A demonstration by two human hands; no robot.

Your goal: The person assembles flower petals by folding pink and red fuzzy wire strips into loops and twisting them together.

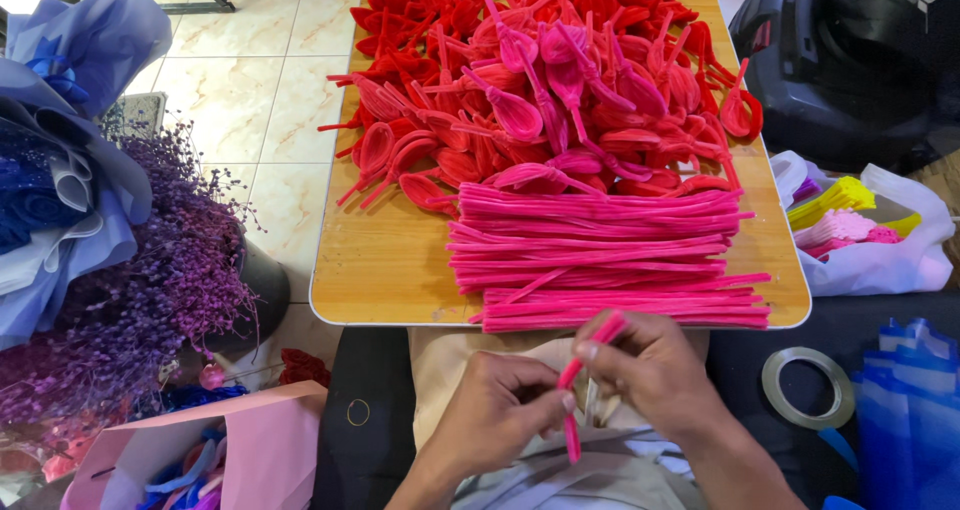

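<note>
I saw both hands low before the wooden table [380,270], which stood on pale floor tiles [250,100]. My left hand [500,405] and right hand [650,370] each pinched one pink pipe cleaner [572,410] between them. Straight pink stems [600,250] and looped red petals [560,100] covered the tabletop.

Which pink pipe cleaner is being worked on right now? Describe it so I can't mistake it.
Start at the wooden table and its stack of straight pink pipe cleaners. Just below the table's near edge, the left hand and right hand pinch one pink pipe cleaner. Unlike the flat ones on the table, it is off the table and bent.
</note>
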